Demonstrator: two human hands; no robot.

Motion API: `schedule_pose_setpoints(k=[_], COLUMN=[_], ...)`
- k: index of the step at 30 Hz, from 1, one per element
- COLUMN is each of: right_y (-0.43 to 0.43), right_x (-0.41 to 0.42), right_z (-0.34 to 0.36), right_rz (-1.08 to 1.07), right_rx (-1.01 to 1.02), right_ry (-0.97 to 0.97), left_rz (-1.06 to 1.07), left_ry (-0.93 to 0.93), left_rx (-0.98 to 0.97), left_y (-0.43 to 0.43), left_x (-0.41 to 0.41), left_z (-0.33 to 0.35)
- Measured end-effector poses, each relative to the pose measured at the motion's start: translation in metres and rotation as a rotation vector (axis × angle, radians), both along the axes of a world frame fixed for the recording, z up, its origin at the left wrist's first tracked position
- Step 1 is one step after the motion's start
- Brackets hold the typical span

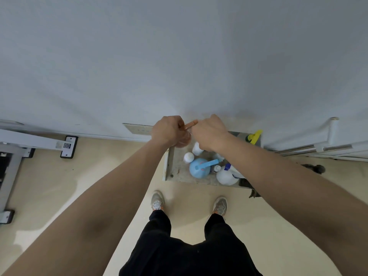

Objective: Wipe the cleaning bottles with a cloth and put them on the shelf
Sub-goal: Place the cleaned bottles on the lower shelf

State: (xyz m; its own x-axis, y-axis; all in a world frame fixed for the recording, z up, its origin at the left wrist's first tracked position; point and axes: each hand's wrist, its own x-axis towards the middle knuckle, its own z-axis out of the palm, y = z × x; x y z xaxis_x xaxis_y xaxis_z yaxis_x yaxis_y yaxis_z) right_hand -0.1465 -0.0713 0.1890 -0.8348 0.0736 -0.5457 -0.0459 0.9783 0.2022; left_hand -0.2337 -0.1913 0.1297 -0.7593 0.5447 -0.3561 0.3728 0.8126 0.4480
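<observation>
Your left hand is wrapped round the orange spray bottle, held above the low shelf. Your right hand is curled at its nozzle, can't tell if it's pinching.

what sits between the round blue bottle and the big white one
A small white bottle stands between the blue bottle and big white bottle, head view.

- The peach-orange bottle is translucent, and its nozzle is solid orange.
- The round bottle is light blue, with a brighter blue spray head.
- The large bottle is white with a dark blue trigger.
- The small bottle is white.
- The shelf is mottled grey-beige.
- The plastic piece is yellow.
- The trousers are black.
- The shoes are grey with orange touches.
- The floor is cream.
</observation>
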Motion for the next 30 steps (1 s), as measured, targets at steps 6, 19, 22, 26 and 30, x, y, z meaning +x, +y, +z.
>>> schedule_pose_setpoints(k=[6,19,22,26,30], right_y=[-0.014,-0.018,-0.016,-0.010,-0.008], right_x=[0.011,0.015,0.011,0.005,-0.005], right_z=[-0.033,-0.052,-0.042,-0.029,-0.039], right_rz=[-0.009,-0.020,-0.067,-0.334,-0.606], right_rx=[0.053,0.063,0.023,-0.187,-0.484], right_ry=[-0.005,-0.048,0.028,0.160,0.204], left_rz=[-0.020,-0.078,-0.091,-0.029,0.269], left_ry=[-0.063,0.018,0.043,-0.050,-0.367], left_rx=[0.119,0.026,0.001,0.014,0.226], left_y=[-0.008,0.003,0.011,0.016,0.010], left_x=[-0.011,-0.017,-0.018,-0.015,-0.008], left_z=[0.002,0.002,0.007,0.001,-0.002])
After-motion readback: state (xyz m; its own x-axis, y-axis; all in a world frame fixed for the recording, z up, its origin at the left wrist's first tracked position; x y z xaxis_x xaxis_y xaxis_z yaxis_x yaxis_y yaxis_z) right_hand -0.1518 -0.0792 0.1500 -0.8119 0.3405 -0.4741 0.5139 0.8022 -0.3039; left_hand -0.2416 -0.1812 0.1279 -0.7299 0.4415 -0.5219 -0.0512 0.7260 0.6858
